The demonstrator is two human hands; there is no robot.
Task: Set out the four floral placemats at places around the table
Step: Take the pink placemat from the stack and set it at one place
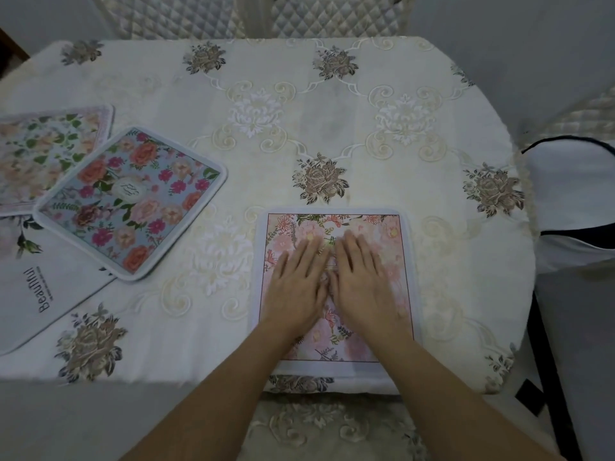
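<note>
Pink placemat (362, 224) centre hidden under flat left hand (297, 284) and right hand (364, 281).

The table carries a cream tablecloth (332, 128) embroidered with brown roses and pale scrollwork. Two quilted chair backs (233, 15) stand at the far edge. A white chair (572, 188) with dark trim stands at the right, just beside the table edge.

Dim, flat, bluish indoor light; soft focus, wide-angle bowing at edges.
</note>
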